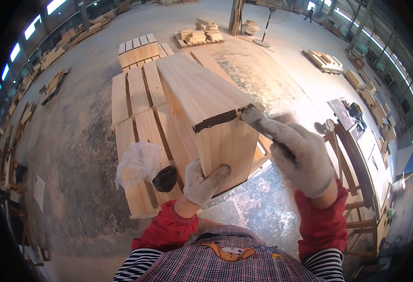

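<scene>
A long pale wooden box [199,87] lies at an angle before me, its near end toward me. Dark brown putty [216,121] covers most of the seam where its top meets the end face. My gloved left hand [201,182] grips the lower left of that end, thumb across the face. In my gloved right hand [302,155], closed around it, is a putty knife [253,117] with its blade on the top right corner of the end. A clear plastic bag [141,162] with a dark lump [164,179] lies left of my left hand.
Stacked wooden boxes [138,91] lie under and beyond the work. A workbench [371,164] with a tin [327,126] near it stands at right. Further off are a pallet of boards [201,35], a standing fan [265,28] and a distant person [309,15].
</scene>
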Tool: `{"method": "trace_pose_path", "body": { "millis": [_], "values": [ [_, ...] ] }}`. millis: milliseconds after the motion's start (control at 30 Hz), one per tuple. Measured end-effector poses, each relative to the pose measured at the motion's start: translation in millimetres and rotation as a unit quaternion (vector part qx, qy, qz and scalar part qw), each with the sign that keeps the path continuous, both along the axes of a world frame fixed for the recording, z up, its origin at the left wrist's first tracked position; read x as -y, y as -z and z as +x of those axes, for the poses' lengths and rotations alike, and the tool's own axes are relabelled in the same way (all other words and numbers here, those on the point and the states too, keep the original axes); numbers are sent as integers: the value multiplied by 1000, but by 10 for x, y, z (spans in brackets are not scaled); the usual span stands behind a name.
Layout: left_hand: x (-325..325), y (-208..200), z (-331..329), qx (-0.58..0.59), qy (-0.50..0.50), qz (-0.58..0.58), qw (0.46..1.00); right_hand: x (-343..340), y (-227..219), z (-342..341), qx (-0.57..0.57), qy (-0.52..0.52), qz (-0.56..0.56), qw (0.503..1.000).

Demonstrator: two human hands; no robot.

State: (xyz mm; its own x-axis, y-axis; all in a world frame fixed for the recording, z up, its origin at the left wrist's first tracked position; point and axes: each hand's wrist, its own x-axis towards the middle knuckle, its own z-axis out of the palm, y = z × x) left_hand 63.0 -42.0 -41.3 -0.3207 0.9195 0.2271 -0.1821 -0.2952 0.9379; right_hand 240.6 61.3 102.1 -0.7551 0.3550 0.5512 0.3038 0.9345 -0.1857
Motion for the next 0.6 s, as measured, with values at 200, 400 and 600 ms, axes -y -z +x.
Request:
{"method": "trace_pose_path", "body": {
  "millis": [200,400,600],
  "values": [
    [0,50,-19,6,-3,3,1000,-44,225,-198,-87,-28,-39,995],
    [59,56,-63,-21,-8,9,1000,-34,66,-151,-58,17,-3,998],
    [75,11,-72,5,19,12,1000,201,-50,-170,61,-30,65,996]
  ]
}}
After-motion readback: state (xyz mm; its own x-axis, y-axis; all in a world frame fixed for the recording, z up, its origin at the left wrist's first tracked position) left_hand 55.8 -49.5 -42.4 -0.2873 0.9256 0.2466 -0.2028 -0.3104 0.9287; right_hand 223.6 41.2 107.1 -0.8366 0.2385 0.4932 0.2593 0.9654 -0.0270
